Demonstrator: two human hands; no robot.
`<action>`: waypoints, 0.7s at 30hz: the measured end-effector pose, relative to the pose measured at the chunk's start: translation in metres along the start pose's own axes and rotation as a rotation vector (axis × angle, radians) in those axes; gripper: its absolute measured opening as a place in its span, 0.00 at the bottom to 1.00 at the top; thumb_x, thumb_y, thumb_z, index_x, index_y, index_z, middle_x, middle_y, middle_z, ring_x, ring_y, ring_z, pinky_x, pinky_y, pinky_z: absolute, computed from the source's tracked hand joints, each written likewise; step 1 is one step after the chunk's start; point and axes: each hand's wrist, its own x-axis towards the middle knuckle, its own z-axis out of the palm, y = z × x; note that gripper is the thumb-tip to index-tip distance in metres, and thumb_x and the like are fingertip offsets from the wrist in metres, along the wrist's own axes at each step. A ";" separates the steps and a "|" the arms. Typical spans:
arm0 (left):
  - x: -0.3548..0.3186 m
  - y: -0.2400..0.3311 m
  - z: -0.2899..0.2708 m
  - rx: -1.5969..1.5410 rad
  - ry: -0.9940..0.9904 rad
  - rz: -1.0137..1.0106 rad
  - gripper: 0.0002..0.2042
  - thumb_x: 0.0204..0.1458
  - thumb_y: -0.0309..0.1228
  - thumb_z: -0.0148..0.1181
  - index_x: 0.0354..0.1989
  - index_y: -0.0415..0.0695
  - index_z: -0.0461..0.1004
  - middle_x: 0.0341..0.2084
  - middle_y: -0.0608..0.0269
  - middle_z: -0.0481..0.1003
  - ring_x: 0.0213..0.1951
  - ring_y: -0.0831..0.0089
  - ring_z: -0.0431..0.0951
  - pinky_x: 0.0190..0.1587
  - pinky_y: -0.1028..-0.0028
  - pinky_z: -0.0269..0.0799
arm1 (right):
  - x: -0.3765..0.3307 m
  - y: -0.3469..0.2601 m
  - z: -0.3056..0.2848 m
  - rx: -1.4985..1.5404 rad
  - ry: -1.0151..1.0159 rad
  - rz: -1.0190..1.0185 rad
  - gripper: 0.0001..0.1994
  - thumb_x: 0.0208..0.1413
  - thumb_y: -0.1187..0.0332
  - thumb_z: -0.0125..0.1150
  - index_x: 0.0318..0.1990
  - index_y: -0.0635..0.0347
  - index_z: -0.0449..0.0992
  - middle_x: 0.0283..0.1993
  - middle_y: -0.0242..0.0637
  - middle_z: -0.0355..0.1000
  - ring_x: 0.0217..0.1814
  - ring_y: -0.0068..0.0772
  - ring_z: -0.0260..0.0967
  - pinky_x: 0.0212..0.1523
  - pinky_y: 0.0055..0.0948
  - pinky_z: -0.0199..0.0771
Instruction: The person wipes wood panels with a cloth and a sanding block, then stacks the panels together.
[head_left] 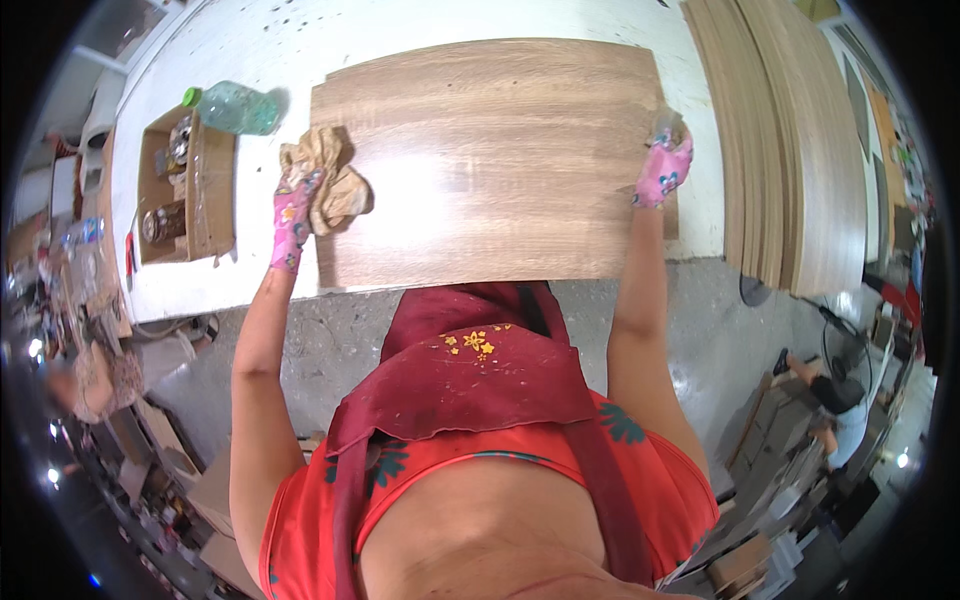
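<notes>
On white bench: wood-grain laminate panel [500, 160] looks thin, stiff, slick; best gripped at side edges. Left hand [292, 215] clutches crumpled rag [330, 180]; right hand [662, 172] pinches panel's right edge.

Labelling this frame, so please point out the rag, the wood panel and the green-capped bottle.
rag [335, 185], head view, crumpled middle
wood panel [500, 150], head view, bare middle of its face
bottle [238, 108], head view, clear body
</notes>
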 end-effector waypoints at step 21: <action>0.031 -0.029 -0.033 0.106 -0.149 -0.006 0.20 0.46 0.23 0.65 0.48 0.32 0.70 0.38 0.58 0.76 0.38 0.73 0.77 0.40 0.77 0.75 | -0.150 0.115 -0.160 0.311 -0.030 0.291 0.22 0.56 0.75 0.48 0.59 0.69 0.61 0.51 0.43 0.66 0.49 0.34 0.62 0.51 0.31 0.61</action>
